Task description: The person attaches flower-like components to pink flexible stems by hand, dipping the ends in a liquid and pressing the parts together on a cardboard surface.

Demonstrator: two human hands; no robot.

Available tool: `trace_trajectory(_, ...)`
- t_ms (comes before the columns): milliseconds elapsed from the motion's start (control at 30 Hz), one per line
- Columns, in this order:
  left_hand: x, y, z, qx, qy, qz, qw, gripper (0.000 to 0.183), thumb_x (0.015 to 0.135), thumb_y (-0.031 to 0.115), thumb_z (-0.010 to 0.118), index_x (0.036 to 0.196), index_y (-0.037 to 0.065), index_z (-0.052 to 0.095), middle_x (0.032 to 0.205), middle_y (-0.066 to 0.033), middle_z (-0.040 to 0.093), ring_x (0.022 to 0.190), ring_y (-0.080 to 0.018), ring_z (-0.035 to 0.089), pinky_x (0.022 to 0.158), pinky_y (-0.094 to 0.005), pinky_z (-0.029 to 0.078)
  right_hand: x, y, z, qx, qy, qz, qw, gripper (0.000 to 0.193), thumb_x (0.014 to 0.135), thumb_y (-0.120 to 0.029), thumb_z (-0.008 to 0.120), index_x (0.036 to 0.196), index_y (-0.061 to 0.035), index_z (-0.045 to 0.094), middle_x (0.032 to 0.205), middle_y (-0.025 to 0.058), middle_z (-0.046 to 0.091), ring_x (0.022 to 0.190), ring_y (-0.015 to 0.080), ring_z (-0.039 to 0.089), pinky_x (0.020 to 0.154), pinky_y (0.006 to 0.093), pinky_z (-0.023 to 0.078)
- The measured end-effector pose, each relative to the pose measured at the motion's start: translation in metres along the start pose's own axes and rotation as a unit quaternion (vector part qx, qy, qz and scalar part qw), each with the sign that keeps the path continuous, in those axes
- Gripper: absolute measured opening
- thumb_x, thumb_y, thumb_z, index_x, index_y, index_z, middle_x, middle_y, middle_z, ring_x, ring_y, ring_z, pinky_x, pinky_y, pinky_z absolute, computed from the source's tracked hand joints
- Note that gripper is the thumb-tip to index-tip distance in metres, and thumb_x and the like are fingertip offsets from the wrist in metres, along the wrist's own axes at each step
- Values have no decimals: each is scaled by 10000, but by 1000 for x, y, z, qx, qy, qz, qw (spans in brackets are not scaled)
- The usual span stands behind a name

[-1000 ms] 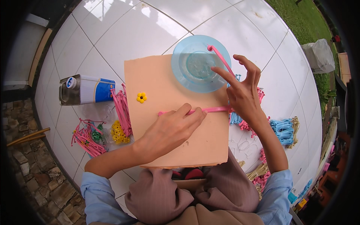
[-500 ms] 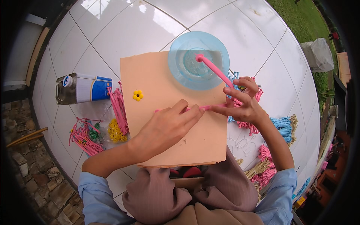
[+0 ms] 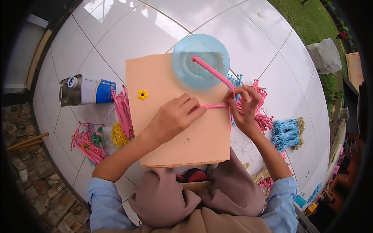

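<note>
A long pink rubbery strip with a rounded knob at one end stretches from above a translucent blue dish to my right hand, which pinches it by the board's right edge. Another pink length runs level between that hand and my left hand, whose curled fingers hold it over the peach-coloured board. A thin pink piece hangs just below the right fingers; how the lengths join there is hidden. Left of my hands, a small yellow flower with a dark centre lies on the board.
A metal can lies on the tiles at left, near pink strips and yellow flower pieces. To the right are pink bundles, blue bundles and thin white loops. The board rests over my lap.
My right hand has drawn closer and pinches the pink strip, its fingers less spread. My left hand has shifted slightly upward and the level pink length between the hands shows more.
</note>
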State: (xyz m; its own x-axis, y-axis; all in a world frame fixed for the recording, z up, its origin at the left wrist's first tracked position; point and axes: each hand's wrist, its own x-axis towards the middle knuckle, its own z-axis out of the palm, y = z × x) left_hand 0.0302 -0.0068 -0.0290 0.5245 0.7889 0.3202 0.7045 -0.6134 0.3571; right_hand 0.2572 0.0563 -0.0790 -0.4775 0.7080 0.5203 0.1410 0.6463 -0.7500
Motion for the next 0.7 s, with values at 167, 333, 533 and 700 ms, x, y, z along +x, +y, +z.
trace_trajectory(167,-3,12,8,-14,87,41,995,342,629,-13,629,963,62,630,789,-44,534,727,-177,547,586,-298,486,-18,-50,-14,156,35,161,974,650,817,119,498,1307,-101,133,920,137,526,875,204,571,782,355,532)
trace_trajectory(333,2,56,-74,-26,271,45,961,246,689,-29,643,906,41,552,775,-54,521,730,-184,527,635,-291,460,20,-163,-57,150,67,145,976,743,798,68,574,1336,-113,95,899,125,565,830,198,610,762,322,533)
trace_trajectory(533,-4,127,-160,-355,259,-119,890,498,914,483,393,1038,7,469,932,-88,527,914,-159,511,863,-292,382,107,-290,-53,164,138,-12,977,763,752,46,651,1320,-92,161,840,122,596,803,179,627,754,305,546)
trace_trajectory(700,-17,151,-169,-373,263,-153,877,303,938,323,455,1038,37,449,810,-50,545,775,-116,512,751,-278,409,152,-316,-6,168,158,-45,972,762,778,-75,684,1330,-18,162,827,124,618,771,173,623,700,280,530)
